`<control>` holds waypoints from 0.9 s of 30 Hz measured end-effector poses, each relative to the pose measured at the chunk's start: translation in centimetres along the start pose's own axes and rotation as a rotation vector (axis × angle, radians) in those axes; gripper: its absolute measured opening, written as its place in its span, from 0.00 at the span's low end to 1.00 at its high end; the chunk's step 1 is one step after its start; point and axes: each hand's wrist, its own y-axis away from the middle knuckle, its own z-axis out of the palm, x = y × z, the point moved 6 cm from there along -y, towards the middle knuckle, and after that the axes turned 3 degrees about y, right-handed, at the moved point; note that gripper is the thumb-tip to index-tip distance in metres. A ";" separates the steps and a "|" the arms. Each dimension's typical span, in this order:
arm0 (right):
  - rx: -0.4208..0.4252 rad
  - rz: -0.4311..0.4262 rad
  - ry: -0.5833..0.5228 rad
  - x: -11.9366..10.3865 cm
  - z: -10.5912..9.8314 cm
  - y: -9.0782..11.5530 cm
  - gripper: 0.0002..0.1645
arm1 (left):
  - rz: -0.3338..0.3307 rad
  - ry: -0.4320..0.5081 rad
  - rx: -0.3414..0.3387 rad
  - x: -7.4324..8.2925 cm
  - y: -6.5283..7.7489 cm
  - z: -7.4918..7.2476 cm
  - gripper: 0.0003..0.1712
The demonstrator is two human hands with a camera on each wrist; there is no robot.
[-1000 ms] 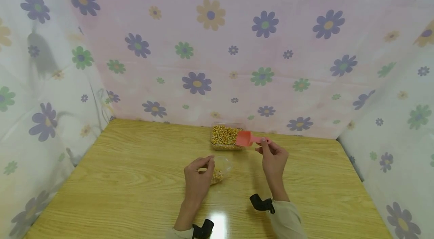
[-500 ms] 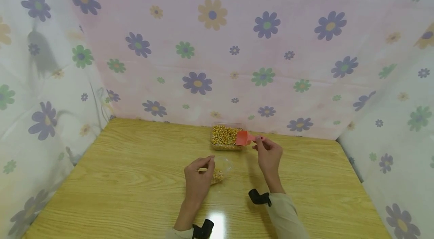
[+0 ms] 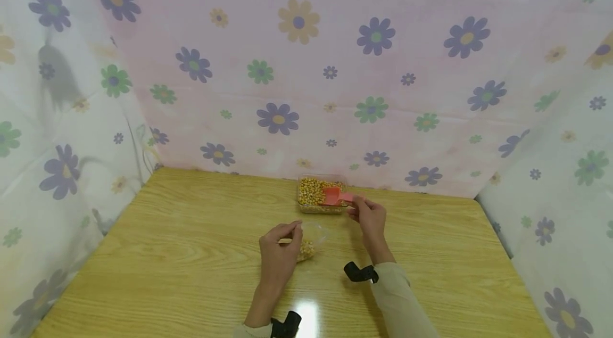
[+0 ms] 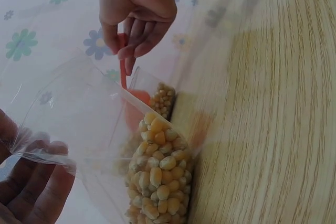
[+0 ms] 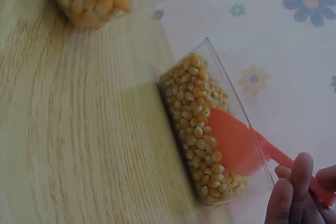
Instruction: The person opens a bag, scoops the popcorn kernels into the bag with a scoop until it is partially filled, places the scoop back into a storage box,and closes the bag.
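Observation:
My right hand (image 3: pixel 370 219) pinches the handle of a small red scoop (image 3: pixel 331 196). The scoop's blade dips into corn kernels (image 5: pixel 189 114) in a clear rectangular container (image 3: pixel 322 209) near the table's back edge. Closer to me, my left hand (image 3: pixel 280 250) pinches the rim of a clear plastic bag (image 4: pixel 68 103) between thumb and fingers. The bag stands on the table with its mouth apart, and kernels (image 4: pixel 160 177) fill its lower part. In the head view the left hand covers part of the bag.
The wood-grain table (image 3: pixel 191 231) spreads out to both sides. A flowered cloth (image 3: pixel 325 88) rises right behind the container and along the left and right sides. Each wrist carries a black camera mount, one of them (image 3: pixel 360 272) on the right wrist.
My right hand has moved left, bringing the scoop from above the container's right side down into the kernels. The left hand and the bag stay in place.

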 end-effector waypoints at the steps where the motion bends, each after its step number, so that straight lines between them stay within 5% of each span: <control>1: -0.009 0.031 -0.016 0.3 0.0 0.0 0.21 | 0.001 0.002 0.001 0.0 0.0 0.0 0.09; 8: -0.048 0.167 -0.160 1.5 0.1 -0.2 0.22 | 0.017 0.000 -0.001 0.1 0.0 0.1 0.09; 17: -0.066 0.232 -0.328 1.8 0.1 0.2 0.10 | 0.006 0.013 -0.030 0.1 0.0 0.1 0.09; 27: -0.128 0.317 -0.486 2.9 0.3 0.7 0.12 | 0.012 0.014 -0.025 0.3 0.1 0.1 0.09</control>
